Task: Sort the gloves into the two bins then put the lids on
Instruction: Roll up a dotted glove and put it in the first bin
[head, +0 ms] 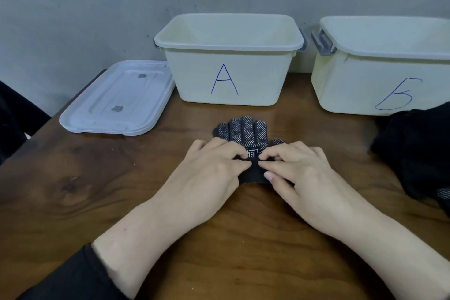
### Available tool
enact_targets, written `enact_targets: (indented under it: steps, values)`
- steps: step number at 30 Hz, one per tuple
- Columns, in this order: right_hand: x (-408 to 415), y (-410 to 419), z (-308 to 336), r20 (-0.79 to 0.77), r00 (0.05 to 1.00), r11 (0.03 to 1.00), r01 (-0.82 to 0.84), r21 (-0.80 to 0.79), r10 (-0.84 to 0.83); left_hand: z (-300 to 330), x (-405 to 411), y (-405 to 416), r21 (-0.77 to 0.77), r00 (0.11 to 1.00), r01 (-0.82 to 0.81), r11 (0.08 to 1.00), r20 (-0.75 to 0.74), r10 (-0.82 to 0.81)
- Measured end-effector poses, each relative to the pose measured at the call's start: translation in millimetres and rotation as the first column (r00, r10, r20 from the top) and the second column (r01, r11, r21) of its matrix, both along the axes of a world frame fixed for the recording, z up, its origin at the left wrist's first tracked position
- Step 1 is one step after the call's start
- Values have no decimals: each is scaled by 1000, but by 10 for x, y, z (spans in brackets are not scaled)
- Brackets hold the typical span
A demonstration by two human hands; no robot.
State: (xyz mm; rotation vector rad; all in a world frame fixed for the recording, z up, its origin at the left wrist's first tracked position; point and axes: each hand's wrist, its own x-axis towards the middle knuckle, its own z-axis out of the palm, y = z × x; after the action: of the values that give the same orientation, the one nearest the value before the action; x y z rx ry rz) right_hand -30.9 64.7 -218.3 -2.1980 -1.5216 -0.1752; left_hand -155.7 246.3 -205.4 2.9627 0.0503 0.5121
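Note:
A black glove with white grip dots lies flat on the wooden table, fingers pointing toward the bins. My left hand and my right hand both rest on its cuff end, fingertips pinching the fabric near a white printed mark. Behind it stands the cream bin marked A, open, its bottom out of sight. To the right stands the cream bin marked Б, also open. White lids lie stacked flat to the left of bin A. A dark pile of more gloves sits at the right edge.
The table stands against a grey wall. Its left edge runs diagonally past the lids. A dark object sits beyond that edge. Grey latches stick out between the two bins.

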Motion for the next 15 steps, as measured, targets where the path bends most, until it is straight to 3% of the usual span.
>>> enact_targets:
  steps: [6, 15]
  values:
    - [146, -80, 60, -170, 983, 984, -99, -150, 73, 44, -83, 50, -63, 991, 5, 998, -130, -13]
    - [91, -4, -22, -149, 989, 999, -22, -36, 16, 21, -60, 89, -91, 986, -9, 996, -170, -7]
